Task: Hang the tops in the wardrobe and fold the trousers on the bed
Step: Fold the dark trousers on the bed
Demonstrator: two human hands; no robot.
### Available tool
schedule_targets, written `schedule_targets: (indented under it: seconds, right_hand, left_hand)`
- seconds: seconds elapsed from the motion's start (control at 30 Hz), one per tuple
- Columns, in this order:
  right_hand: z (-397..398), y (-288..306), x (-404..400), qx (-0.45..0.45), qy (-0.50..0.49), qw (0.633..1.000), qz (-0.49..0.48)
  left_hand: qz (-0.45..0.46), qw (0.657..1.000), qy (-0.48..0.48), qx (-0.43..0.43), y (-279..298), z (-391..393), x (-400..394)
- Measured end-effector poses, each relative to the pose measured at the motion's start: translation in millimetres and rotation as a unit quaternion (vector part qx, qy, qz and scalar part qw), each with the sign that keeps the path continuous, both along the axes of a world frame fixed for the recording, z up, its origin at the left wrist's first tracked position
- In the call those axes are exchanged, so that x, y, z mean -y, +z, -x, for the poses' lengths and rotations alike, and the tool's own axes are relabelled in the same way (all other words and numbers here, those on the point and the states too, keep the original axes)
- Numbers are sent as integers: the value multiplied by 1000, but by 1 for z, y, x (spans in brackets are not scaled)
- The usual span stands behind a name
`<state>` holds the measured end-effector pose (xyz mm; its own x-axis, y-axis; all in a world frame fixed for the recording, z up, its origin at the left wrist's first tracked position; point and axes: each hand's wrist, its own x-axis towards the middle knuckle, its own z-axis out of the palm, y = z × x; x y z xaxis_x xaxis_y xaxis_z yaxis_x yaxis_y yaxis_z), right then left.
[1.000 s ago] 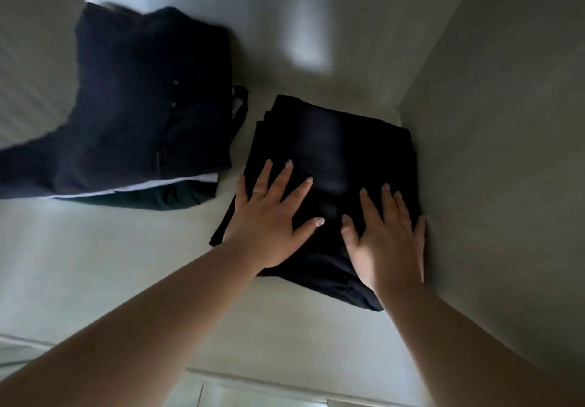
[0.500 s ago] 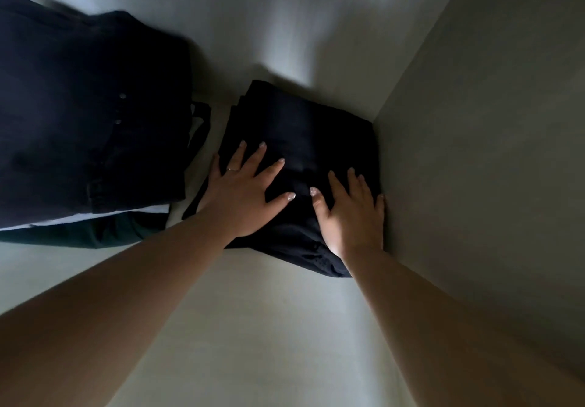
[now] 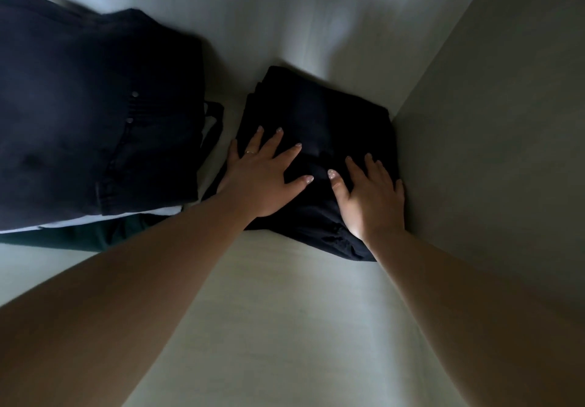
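Head view, the only one I have: I am looking down into a pale, matt-sided wardrobe compartment [image 3: 285, 311], with its right wall [image 3: 490, 153] rising close beside the work. The folded black fabric trousers [image 3: 319, 115] lie flat on the shelf floor, tucked into the back right corner, their right edge touching or just beside that wall. My left hand [image 3: 262, 178] rests on the left half of the bundle with its fingers spread and straight, a ring on one finger; my right hand [image 3: 370, 197] lies flat on the right half, fingers straight and close together, its outer edge against the wall. Neither hand pinches or curls round the cloth; both simply press down on it.

To the left, well clear of the bundle, sits a stack of folded dark navy clothes [image 3: 88, 115], with a white layer [image 3: 79, 221] and a dark green garment [image 3: 79, 238] showing under it.

Compared with a second ago, the hands have kept the same flat pose, and the bundle looks pushed deeper towards the corner, though the camera also shifted. I judge the pair placed and being smoothed, so this garment is nearly finished; whether more clothes remain I cannot tell.
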<state>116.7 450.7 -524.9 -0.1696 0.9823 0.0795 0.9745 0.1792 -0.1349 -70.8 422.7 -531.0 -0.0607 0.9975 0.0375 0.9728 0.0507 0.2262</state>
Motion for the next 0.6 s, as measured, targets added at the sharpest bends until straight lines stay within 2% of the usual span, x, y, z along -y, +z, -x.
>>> schedule_targets:
  seconds: [0.23,0.33,0.43,0.5,0.6]
  right_hand:
    - [3,-9,-6,-4,3,1000,-5]
    - [3,-5,1,20,5,999,-46]
    - [7,11,5,66,16,998,-2]
    - [11,22,12,73,28,996,35]
    - [17,35,40,32,37,998,50]
  left_hand:
    - [-47,999,1,17,-10,5,-5]
    - [-102,994,32,-30,-9,-5,6]
    - [-58,996,31,-63,0,-13,19]
    - [-31,998,29,-42,6,-11,29]
    - [-26,998,44,32,15,-2,61]
